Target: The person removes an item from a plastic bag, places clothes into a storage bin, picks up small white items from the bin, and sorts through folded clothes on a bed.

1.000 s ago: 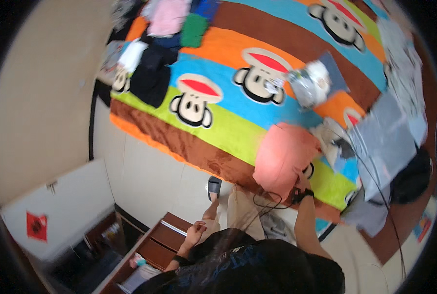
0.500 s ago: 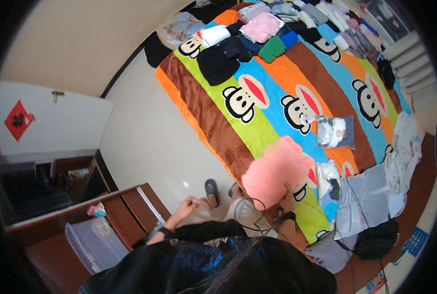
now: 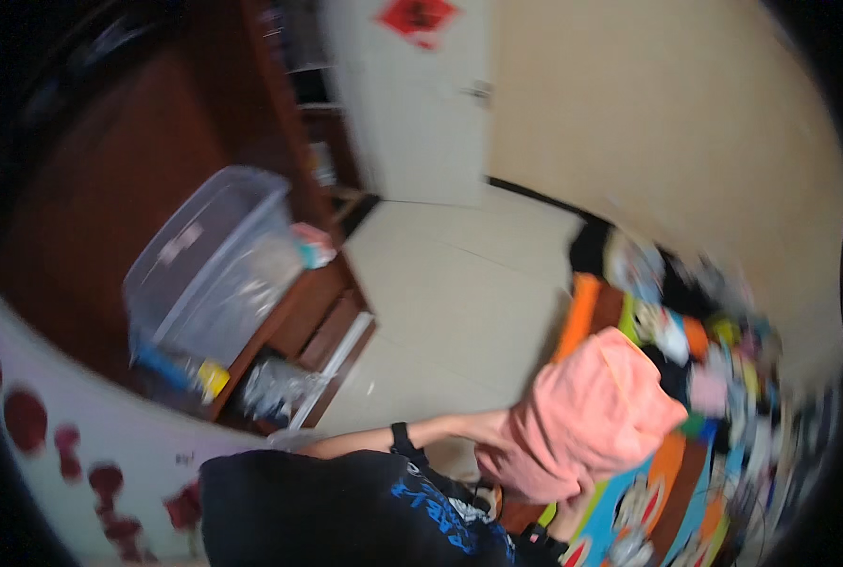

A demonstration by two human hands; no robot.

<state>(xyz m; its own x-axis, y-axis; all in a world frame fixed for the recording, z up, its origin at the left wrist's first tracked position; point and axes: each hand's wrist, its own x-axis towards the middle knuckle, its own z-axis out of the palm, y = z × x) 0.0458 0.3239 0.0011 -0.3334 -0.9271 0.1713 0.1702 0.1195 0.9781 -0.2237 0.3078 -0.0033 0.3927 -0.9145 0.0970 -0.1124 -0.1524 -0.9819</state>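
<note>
Pink cloth held up over bed; fingers hidden under it, grip unclear. Support cloth fully, avoid dragging.

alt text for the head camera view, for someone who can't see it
A person's hands, hidden in its folds, hold up a pink cloth over the edge of a bright striped cartoon blanket strewn with clothes. To the left, a clear plastic bin sits on a dark wooden cabinet beside a pale tiled floor.

We see a clear plastic storage bin on a dark wooden cabinet, a white door behind, and a striped cartoon bedspread lower right.
</note>
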